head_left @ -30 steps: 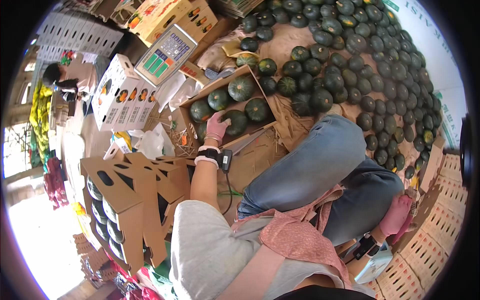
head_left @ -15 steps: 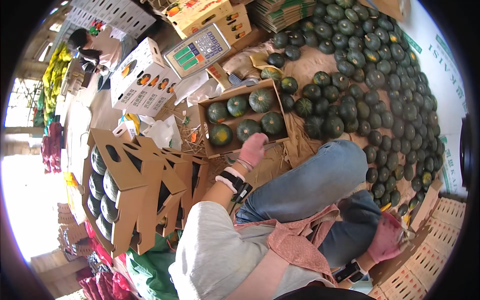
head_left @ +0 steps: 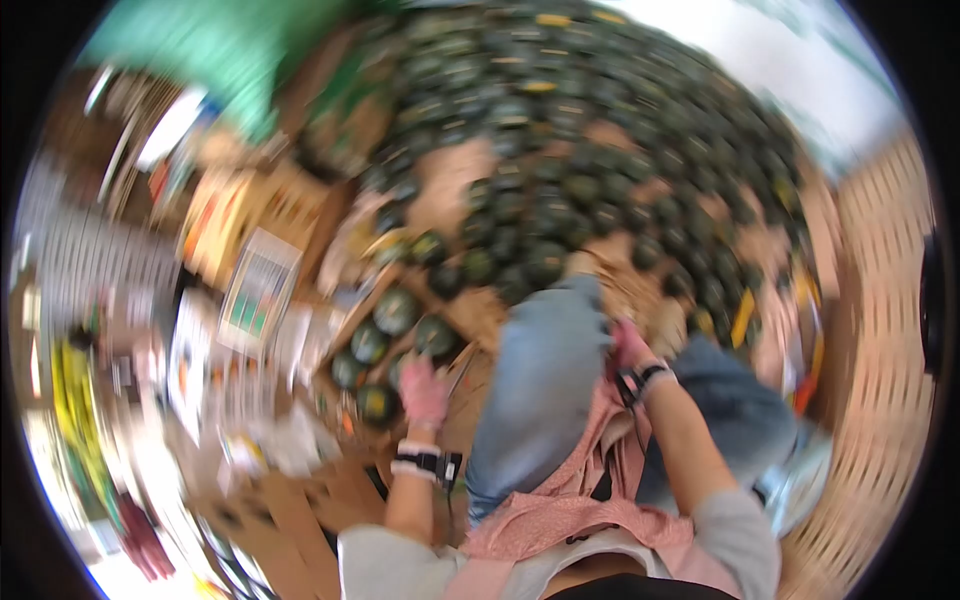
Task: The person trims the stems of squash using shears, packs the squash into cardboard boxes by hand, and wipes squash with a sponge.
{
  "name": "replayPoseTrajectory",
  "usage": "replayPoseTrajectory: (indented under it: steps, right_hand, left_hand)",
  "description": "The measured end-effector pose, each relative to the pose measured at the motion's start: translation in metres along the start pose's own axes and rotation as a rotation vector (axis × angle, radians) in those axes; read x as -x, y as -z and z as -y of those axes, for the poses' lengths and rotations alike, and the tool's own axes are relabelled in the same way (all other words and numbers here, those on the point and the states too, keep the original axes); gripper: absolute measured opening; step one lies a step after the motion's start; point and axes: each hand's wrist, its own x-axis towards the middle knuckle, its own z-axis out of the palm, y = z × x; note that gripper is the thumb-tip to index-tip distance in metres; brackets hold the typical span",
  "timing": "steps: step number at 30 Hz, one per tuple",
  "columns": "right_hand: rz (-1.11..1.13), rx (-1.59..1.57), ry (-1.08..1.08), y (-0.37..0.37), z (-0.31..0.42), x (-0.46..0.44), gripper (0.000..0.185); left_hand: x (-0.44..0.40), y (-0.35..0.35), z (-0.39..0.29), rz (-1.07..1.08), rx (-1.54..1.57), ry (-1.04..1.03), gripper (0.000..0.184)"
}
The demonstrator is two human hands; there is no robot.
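Observation:
Green squashes [head_left: 397, 312] sit in a low cardboard box [head_left: 350, 322] left of my raised knee. My left hand [head_left: 425, 392], in a pink glove, is over the near side of this box, by the squashes. Its fingers are smeared, so I cannot tell whether it grips anything. My right hand [head_left: 630, 346], also gloved in pink, is beside my knee, short of the large squash pile [head_left: 570, 200]. Its fingers are partly hidden and blurred.
A scale display with a keypad [head_left: 260, 290] stands beyond the box at left, near printed cartons [head_left: 225, 225]. Open cardboard boxes [head_left: 300, 510] are at lower left. A slatted crate wall [head_left: 880, 300] rises on my right. A yellow-handled object [head_left: 743, 318] lies near the pile.
My view has swung to the right, blurring the scene. My right hand has come from the crate side at far right to beside my knee. My left hand is still at the box.

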Motion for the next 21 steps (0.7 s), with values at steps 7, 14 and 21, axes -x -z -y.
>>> replayPoseTrajectory:
  steps: [7, 14, 21]
  right_hand:
    - [-0.417, 1.037, -0.067, -0.064, 0.057, 0.087, 0.048]
    - [-0.731, 0.836, -0.178, -0.051, 0.055, 0.048, 0.083]
    - [-0.872, 0.548, 0.296, -0.004, 0.094, 0.037, 0.054]
  left_hand:
    - [-0.029, -0.034, 0.081, 0.455, -0.453, -0.186, 0.061]
    - [-0.051, -0.021, 0.088, 0.548, -0.537, -0.211, 0.060]
    - [-0.060, 0.013, 0.045, 0.559, -0.496, -0.060, 0.061]
